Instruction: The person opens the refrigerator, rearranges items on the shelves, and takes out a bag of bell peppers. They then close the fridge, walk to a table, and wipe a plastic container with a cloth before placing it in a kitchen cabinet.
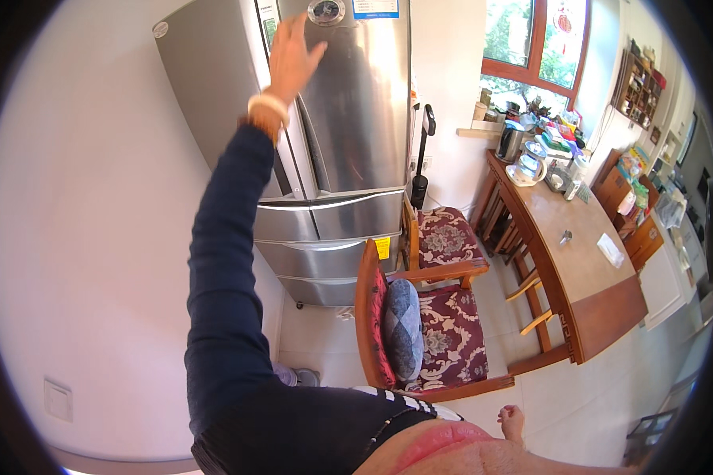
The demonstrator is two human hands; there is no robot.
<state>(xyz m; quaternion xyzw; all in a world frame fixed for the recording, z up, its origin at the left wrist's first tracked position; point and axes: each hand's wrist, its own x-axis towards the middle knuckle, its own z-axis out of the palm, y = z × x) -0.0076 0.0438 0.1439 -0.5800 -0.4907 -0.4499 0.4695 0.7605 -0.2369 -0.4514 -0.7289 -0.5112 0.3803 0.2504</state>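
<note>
My left hand [293,67] is raised to a tall silver refrigerator [356,103], with a pale bangle and brown beads at the wrist. Its fingers stretch upward and the thumb stands apart, close to the upper door's inner edge and a round dark badge [326,11]. Whether the fingertips touch the door I cannot tell. Both upper doors look closed, with drawers [329,257] below them. Low at the bottom of the view hangs my right hand [512,422], small and far from the refrigerator. Its fingers are curled in, and nothing shows in them.
Before the refrigerator stand a wooden armchair [451,336] with a patterned seat and a blue cushion [405,328], and another patterned chair [445,237]. A long table [590,257] at right carries kettles and clutter. An upright black stick-like appliance [421,158] leans by the wall.
</note>
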